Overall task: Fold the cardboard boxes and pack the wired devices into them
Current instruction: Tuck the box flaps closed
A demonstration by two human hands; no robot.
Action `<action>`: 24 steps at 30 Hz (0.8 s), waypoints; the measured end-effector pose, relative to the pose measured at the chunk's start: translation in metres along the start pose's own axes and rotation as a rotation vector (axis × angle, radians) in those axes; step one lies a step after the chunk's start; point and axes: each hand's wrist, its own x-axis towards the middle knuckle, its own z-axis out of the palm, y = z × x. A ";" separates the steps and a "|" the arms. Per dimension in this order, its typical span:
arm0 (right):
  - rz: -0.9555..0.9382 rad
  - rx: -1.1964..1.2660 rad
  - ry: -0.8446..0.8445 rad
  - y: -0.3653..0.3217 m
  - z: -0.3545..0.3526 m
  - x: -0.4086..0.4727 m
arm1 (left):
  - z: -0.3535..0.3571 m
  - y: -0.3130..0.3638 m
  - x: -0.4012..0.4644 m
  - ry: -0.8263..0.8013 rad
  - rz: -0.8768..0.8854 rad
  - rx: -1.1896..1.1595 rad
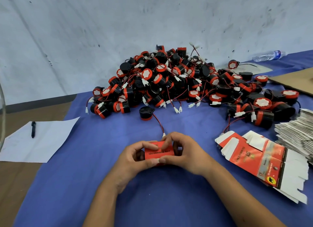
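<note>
— Holding the little red box (pixel 159 153) with both hands, is that so the flaps can be tucked?

— It looks that way. The left hand (pixel 135 156) curls round the box's left end and the right hand (pixel 182 152) curls round the right end, thumbs along the near edge and fingertips on top. That pinches the box into shape just above the blue surface (pixel 152 193), close to the body where it is easy to see.

— And what goes inside?

— One black-and-red device (pixel 146 113) sits apart from the big pile (pixel 177 84), and its thin wire (pixel 159 125) runs down to a white plug right at the fingers. My guess is it was singled out to go in this box; whether the plug is already tucked in, I cannot tell.

— Why are the flat boxes off to the right?

— The flat printed cartons (pixel 260 157) lie beside the right arm, with a grey stack (pixel 298 135) behind them, probably so the right hand can reach the next one.

— Anything else?

— A sheet of paper (pixel 39 140) with a pen (pixel 33 129) on it lies at the left, and a water bottle (pixel 268 55) lies far right.
</note>
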 end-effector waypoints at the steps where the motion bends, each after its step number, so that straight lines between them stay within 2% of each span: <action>1: -0.015 -0.051 0.009 0.000 -0.001 0.001 | 0.002 -0.001 0.000 0.003 0.033 0.062; 5: -0.175 -0.230 -0.002 0.001 -0.002 0.002 | 0.005 -0.006 0.004 0.071 0.083 0.103; 9: -0.291 -0.354 0.020 0.002 0.001 0.004 | 0.003 -0.008 0.005 0.045 0.104 0.122; 12: -0.276 -0.420 -0.015 0.003 -0.001 0.002 | 0.001 -0.009 0.005 0.029 0.096 0.124; 16: -0.320 -0.500 0.073 0.001 0.002 0.000 | 0.002 -0.010 0.005 0.073 0.112 0.189; 21: -0.261 -0.587 0.012 0.002 0.000 0.001 | 0.000 -0.008 0.005 0.074 0.109 0.213; 24: -0.293 -0.573 0.056 -0.003 0.000 0.001 | 0.001 -0.005 0.006 0.058 0.123 0.254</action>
